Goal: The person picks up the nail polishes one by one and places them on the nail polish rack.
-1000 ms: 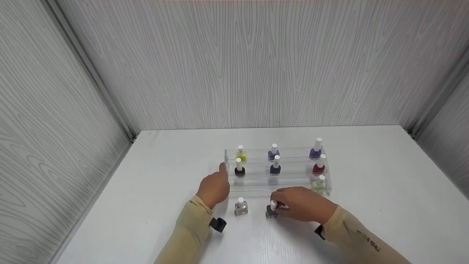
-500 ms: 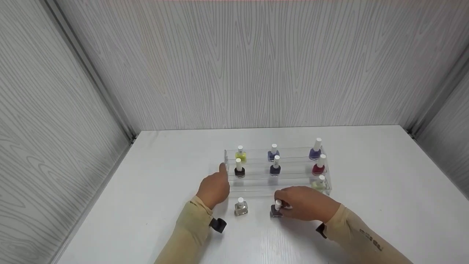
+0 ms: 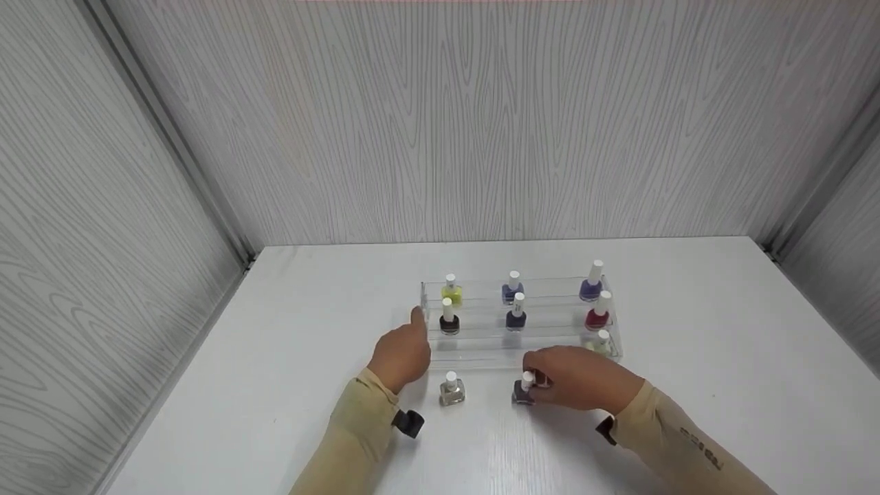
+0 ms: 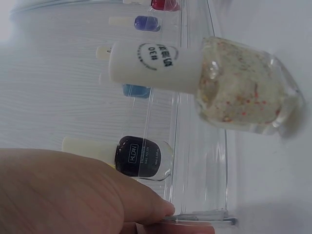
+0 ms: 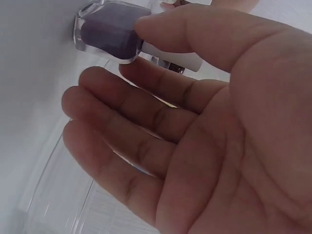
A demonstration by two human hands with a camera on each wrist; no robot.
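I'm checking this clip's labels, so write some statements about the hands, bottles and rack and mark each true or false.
1. The right hand pinches the white cap of the purple bottle. True.
2. The purple bottle stands on the rack. False: it stands on the table, in front of the rack.
3. The left hand touches the rack's left end. True.
4. The left hand holds the glitter bottle. False: that bottle stands free on the table beside the hand.
5. The red bottle is at the rack's left end. False: it is at the right end.
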